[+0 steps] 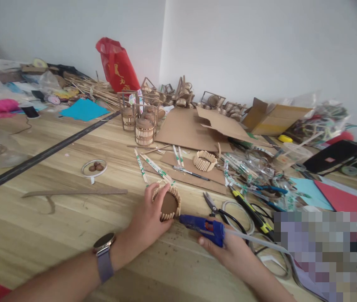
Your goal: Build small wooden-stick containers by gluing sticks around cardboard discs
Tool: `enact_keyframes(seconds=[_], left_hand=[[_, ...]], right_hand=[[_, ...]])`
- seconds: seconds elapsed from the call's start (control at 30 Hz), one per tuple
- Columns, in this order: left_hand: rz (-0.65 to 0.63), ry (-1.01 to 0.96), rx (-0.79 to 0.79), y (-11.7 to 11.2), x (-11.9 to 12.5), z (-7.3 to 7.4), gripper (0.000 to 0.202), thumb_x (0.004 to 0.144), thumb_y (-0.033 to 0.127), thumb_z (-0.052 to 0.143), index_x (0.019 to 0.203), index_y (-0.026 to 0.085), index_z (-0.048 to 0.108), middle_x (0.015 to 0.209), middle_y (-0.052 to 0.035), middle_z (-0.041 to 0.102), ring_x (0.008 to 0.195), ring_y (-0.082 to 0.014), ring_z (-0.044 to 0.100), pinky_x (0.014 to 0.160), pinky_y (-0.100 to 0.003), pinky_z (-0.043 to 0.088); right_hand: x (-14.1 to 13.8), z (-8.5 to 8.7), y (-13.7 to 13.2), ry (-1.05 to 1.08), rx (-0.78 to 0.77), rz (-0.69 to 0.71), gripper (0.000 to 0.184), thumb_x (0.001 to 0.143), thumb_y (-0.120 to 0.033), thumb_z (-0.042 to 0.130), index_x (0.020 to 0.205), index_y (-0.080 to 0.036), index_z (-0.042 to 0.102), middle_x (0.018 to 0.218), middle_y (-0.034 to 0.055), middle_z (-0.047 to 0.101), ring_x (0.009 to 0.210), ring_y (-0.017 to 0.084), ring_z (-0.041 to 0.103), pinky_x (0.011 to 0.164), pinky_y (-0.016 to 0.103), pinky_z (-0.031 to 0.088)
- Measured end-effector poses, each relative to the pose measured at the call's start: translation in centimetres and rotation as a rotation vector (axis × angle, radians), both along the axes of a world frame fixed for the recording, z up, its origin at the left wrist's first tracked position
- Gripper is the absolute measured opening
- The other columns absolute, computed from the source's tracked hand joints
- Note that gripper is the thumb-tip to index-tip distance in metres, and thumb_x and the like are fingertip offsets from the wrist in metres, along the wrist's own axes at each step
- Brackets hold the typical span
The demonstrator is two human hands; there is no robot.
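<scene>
Left hand (148, 222) holds 1 stick basket (170, 204), right hand (233, 251) 1 glue gun (201, 225).

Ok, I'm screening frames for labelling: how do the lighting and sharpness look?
Head view: diffuse light on the table, with soft shadows; head view: glue gun and stick ring readable, slightly soft; head view: plastic bag at right smeared; head view: pixelated patch at lower right hides detail.

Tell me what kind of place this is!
It looks like a craft worktable: the right hand holds a blue hot glue gun, scissors lie close by, and little wooden-stick baskets with tall handles stand farther back.
</scene>
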State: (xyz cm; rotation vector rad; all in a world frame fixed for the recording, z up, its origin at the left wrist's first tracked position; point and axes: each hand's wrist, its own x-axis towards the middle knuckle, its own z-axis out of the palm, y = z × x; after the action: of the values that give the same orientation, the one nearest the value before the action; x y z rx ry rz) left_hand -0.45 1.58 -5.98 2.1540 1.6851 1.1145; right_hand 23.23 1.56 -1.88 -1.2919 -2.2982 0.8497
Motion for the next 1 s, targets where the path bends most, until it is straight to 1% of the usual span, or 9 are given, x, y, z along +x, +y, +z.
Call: enact_keyframes(seconds=[0.13,0.3,0.43,0.63,0.8,1.0], left_hand=[[-0.003,0.004,0.004,-0.01,-0.07,-0.03,0.094,0.062,0.005,0.077,0.142,0.027,0.032,0.137,-0.0154,0.038,0.125,-0.0360,0.051,0.096,-0.052,0.052],[-0.005,-0.007,-0.009,-0.05,-0.03,0.01,0.093,0.063,0.005,0.076,0.142,0.027,0.033,0.138,-0.0152,0.038,0.127,-0.0363,0.050,0.099,-0.054,0.050],[-0.002,-0.020,-0.010,-0.02,0.05,0.03,0.093,0.062,0.004,0.075,0.142,0.027,0.034,0.137,-0.0146,0.040,0.126,-0.0359,0.051,0.098,-0.053,0.051],[-0.013,-0.015,-0.004,-0.06,0.02,0.04,0.092,0.063,0.003,0.075,0.143,0.024,0.035,0.137,-0.0161,0.039,0.126,-0.0359,0.050,0.099,-0.053,0.050],[-0.007,-0.016,-0.011,-0.10,0.00,0.06,0.092,0.063,0.003,0.075,0.143,0.024,0.035,0.137,-0.0161,0.040,0.127,-0.0358,0.050,0.098,-0.052,0.051],[-0.011,-0.014,-0.005,-0.06,0.00,0.00,0.092,0.062,0.004,0.076,0.142,0.024,0.036,0.138,-0.0163,0.039,0.127,-0.0358,0.050,0.099,-0.053,0.050]], right_hand=[[0.13,-0.37,0.17,-0.011,-0.005,-0.004,0.035,0.087,-0.046,0.055,0.100,-0.019,0.073,0.096,0.0100,0.075,0.086,0.026,0.069,0.080,0.034,0.055],[0.22,-0.54,0.12,-0.025,-0.028,-0.011,0.038,0.087,-0.047,0.054,0.102,-0.018,0.072,0.098,0.0116,0.075,0.088,0.026,0.069,0.081,0.036,0.055],[0.16,-0.46,-0.05,-0.017,-0.024,-0.014,0.038,0.087,-0.046,0.054,0.103,-0.017,0.073,0.098,0.0125,0.074,0.089,0.027,0.069,0.083,0.036,0.054],[0.14,-0.44,0.02,-0.013,-0.010,-0.004,0.037,0.087,-0.045,0.054,0.105,-0.018,0.073,0.100,0.0117,0.075,0.092,0.026,0.069,0.083,0.035,0.054],[0.18,-0.58,-0.01,-0.019,-0.003,-0.018,0.034,0.087,-0.045,0.055,0.099,-0.020,0.073,0.098,0.0107,0.075,0.089,0.026,0.069,0.081,0.034,0.055],[0.12,-0.54,-0.04,-0.028,0.012,-0.016,0.034,0.086,-0.045,0.055,0.102,-0.021,0.073,0.097,0.0095,0.075,0.087,0.025,0.069,0.081,0.035,0.055]])
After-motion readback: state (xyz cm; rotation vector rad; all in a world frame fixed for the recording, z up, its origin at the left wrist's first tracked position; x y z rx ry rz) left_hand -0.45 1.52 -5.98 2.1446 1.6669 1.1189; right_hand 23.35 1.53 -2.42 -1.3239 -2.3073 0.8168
